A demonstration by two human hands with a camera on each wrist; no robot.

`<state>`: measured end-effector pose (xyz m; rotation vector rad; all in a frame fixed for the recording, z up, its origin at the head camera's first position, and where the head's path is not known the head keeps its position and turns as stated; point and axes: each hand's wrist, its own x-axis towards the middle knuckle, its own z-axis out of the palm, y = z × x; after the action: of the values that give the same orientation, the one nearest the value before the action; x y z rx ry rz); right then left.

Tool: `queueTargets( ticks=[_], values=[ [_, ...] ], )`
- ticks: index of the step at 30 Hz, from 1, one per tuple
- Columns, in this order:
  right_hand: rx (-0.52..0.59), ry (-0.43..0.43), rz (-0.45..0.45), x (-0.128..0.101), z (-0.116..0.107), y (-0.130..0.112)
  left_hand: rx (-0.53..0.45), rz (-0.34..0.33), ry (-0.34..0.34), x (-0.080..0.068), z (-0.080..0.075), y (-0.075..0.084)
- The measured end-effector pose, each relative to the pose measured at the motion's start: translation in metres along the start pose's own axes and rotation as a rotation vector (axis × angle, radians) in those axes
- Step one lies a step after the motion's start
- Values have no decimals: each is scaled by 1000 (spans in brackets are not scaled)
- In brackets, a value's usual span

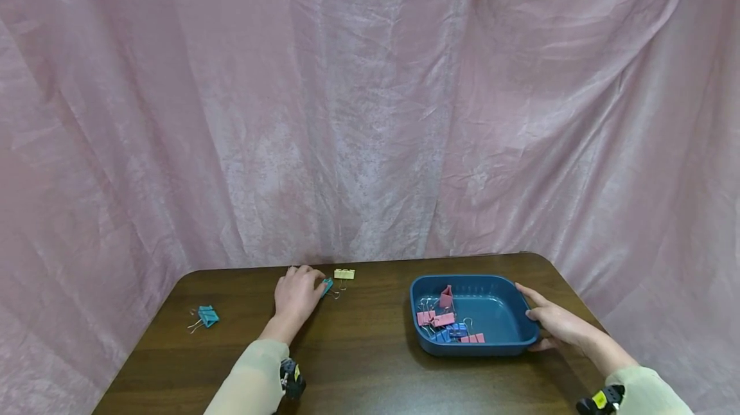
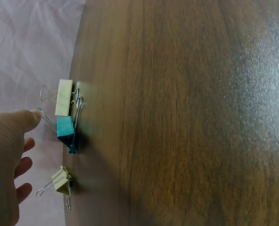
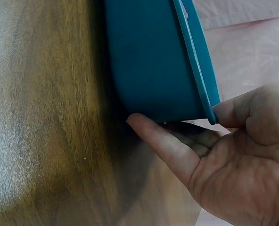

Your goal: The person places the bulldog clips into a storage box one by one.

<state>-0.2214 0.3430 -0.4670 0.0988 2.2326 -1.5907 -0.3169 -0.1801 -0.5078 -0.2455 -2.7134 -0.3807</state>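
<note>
My left hand [image 1: 297,296] reaches to the table's back edge, its thumb at a wire handle of a teal binder clip [image 2: 65,127]. The index fingertip is hidden in the left wrist view. A pale yellow binder clip [image 1: 344,273] lies against the teal one. Another yellow binder clip [image 2: 62,181] is below them in that view. At the right, my right hand [image 1: 557,325] holds the end of a blue tray [image 1: 503,349], with a digit at the rim and others against the lower wall. Inside the tray lie several pink binder clips [image 1: 444,320] and blue binder clips [image 1: 457,330].
Teal binder clips [image 1: 207,316] lie together on the left side of the brown wooden table [image 1: 358,363]. A pink curtain [image 1: 370,113] hangs right behind the table's back edge.
</note>
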Motion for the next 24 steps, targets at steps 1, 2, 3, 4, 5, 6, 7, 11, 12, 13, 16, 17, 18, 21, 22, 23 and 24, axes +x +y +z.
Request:
queueTargets(
  ticks=[1,2,3,4,5,6,7,11,12,13,16,17,18,21,22,23,24],
  values=[
    [1,0,1,0,0,0,-3,-2,-2,0,0,0],
    [-1,1,2,1,0,-1,-5,-3,-4,0,0,0],
    [-1,2,2,1,0,-1,-7,-5,-5,0,0,1],
    [0,3,2,1,0,-1,-10,-6,-6,1,0,1],
    [-1,6,2,1,1,-1,-12,-7,-7,1,0,1],
    [-2,9,2,1,1,-1,-13,-7,-8,1,-1,1],
    [-4,11,-1,1,1,-1,-13,-8,-8,1,-1,1],
    [-2,7,-10,1,0,-1,-17,-10,-11,1,-1,2],
    [2,2,-13,0,0,0,-16,-6,-6,1,-1,3],
    [6,-3,-16,0,0,0,-11,-1,-2,1,-1,3],
    [9,-11,-19,0,0,0,2,4,3,1,1,3],
    [8,-10,-19,0,0,1,5,5,4,1,2,3],
    [4,-8,-19,0,0,1,9,4,4,1,3,4],
    [1,-9,-15,1,-1,1,16,-1,10,1,7,4],
    [4,-13,-13,1,-1,1,20,-1,16,1,8,4],
    [8,-18,-10,1,-1,1,20,-2,24,2,9,4],
    [10,-22,-8,2,-2,1,23,-1,34,2,10,4]
  ],
)
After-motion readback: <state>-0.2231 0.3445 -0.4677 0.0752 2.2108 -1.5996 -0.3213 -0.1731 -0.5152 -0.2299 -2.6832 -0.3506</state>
